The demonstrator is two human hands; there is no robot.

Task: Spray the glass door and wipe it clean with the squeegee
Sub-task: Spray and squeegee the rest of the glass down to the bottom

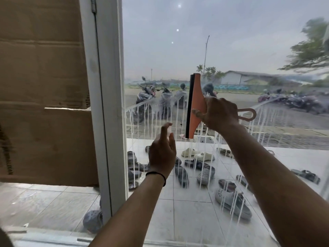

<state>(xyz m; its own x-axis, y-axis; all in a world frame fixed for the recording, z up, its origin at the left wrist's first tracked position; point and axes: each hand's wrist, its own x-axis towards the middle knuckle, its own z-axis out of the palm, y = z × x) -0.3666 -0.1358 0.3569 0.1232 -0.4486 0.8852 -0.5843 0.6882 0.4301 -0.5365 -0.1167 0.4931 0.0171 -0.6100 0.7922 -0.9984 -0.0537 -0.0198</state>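
The glass door [222,41] fills the middle and right of the view. White foam streaks run down its lower half; the upper half looks clear. My right hand [217,113] grips the handle of an orange squeegee [195,104], whose black blade stands vertical against the glass, facing left. My left hand [162,150] is raised below and left of the blade, fingers relaxed and pointing up, holding nothing I can make out. A black band sits on that wrist. No spray bottle is in view.
The white door frame [110,104] stands at the left of the pane, with a brown cardboard sheet [44,86] beyond it. Several sandals [233,202] lie on the tiled floor outside. Parked scooters [146,97] stand farther out.
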